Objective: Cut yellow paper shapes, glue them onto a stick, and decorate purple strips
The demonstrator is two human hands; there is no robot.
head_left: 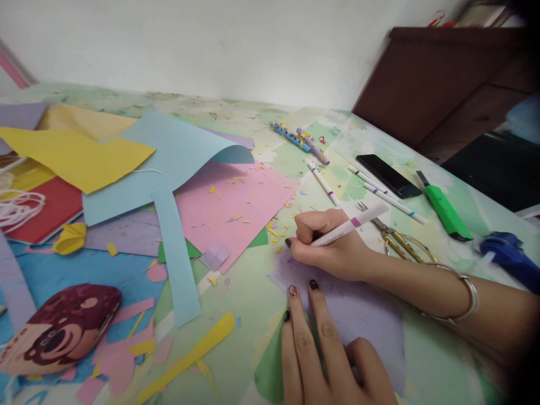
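Observation:
A sheet of purple paper [371, 320] lies on the table in front of me. My right hand [329, 244] is closed around a white marker pen [341, 228] with a purple band, its lower end down by the paper's upper left corner. The pen's tip is hidden by my fingers. My left hand [324, 354] lies flat across the paper with its fingers stretched out, holding nothing. Gold-handled scissors [399, 239] rest just behind my right forearm, partly covered by it.
Loose marker pens [323, 181], a black phone [388, 175], a green box cutter [447, 211] and a blue tape dispenser [510, 256] lie to the right. Coloured sheets, a blue one [169, 146] among them, and a bear-printed case [67, 329] spread leftward. Two rolled paper tubes [312, 145] lie behind.

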